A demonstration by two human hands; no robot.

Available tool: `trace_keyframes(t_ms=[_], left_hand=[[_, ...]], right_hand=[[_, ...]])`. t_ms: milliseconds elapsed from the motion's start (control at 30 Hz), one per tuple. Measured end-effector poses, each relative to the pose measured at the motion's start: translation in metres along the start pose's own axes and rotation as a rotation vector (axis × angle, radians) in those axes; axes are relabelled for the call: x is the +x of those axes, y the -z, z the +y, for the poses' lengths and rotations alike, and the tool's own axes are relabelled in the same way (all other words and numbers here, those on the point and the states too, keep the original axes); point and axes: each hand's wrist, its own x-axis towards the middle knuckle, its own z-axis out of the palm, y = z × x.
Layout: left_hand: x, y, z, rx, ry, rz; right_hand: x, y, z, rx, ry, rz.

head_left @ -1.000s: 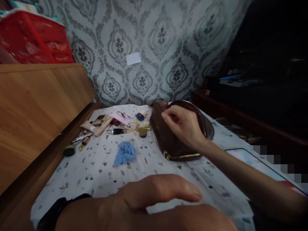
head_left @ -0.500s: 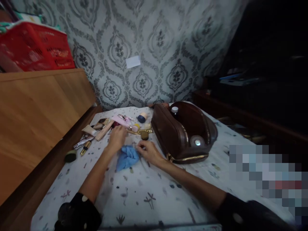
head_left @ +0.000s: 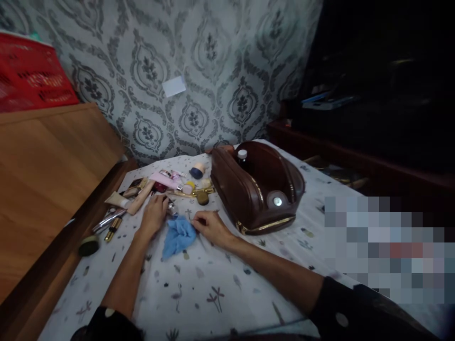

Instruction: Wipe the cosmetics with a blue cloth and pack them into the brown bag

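My left hand (head_left: 153, 216) lies on the patterned white sheet (head_left: 220, 284), its fingers curled round a small dark bottle with a silver cap (head_left: 171, 208). My right hand (head_left: 210, 226) rests just to the right, with curled fingers pinching the upper right edge of a crumpled blue cloth (head_left: 177, 237). The cloth lies between the two hands. Right of my right hand, an open brown leather pouch (head_left: 249, 199) with a gold zip holds a white-capped bottle (head_left: 242, 154) and a round container (head_left: 276, 201).
Several cosmetics are strewn behind my left hand: tubes (head_left: 122, 200), gold-capped sticks (head_left: 113, 229), a round dark compact (head_left: 88, 245) and a blue-and-cream jar (head_left: 196, 170). A wooden board (head_left: 46, 180) rises at left with a red crate (head_left: 31, 76) on top. Dark furniture stands at right.
My right hand left the pouch and came down to the blue cloth. My left hand reached forward from close to the camera to the cosmetics and closed on the dark bottle. The view shifted right.
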Motion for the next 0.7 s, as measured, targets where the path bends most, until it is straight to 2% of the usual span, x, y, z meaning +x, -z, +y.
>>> trace_keyframes(t_ms=[133,267,467,700], left_hand=[[-0.007,-0.003,0.006,0.003,0.051,-0.167],[-0.011,0.003,0.016,-0.003,0.100,-0.231],[-0.008,-0.001,0.031,-0.384,0.345,-0.219],[-0.007,-0.013,0.042,-0.682,0.436,-0.217]], right_hand=[[0.000,0.001,-0.002,0.007,0.013,-0.021],[-0.001,0.001,-0.003,0.013,0.016,-0.018],[-0.002,0.000,-0.001,0.040,0.022,0.018],[0.001,0.001,0.004,0.239,-0.018,0.000]])
